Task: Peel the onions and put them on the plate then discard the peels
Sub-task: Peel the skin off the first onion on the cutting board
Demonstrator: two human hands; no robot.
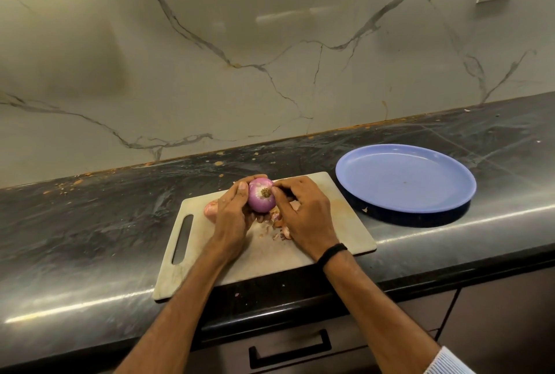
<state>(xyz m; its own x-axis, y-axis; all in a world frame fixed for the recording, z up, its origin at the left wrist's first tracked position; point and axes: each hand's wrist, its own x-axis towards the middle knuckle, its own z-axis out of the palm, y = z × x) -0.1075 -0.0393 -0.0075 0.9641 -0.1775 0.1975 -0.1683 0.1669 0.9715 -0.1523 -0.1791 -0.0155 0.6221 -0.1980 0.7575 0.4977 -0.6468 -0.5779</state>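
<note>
Head camera, over a dark kitchen counter: onion held just above the cutting board, root end turned up toward the lens, most of its purple flesh bare. Left hand curled round the onion's left side and underside, fingers closed on it. Right hand at the onion's right flank, fingertips pinched close to the root; whether a strip of skin sits between them cannot be told. Second onion, apparently with its skin on, mostly hidden behind the left hand, lying on the board. Loose peels scattered on the board under and beside the right hand. Blue plate bare, just right of the board, one small scrap against its near rim.

Likely risks: a slick peeled onion slipping from the left hand and rolling off toward the counter's front edge; peels brushed off the board by the right wrist, then harder to gather; the second onion nudged off the board's left side.

Board's near edge overhanging or close to the counter lip, little margin there. Clear path rightward from onion to plate, nothing between. Open counter well to the left and behind.
</note>
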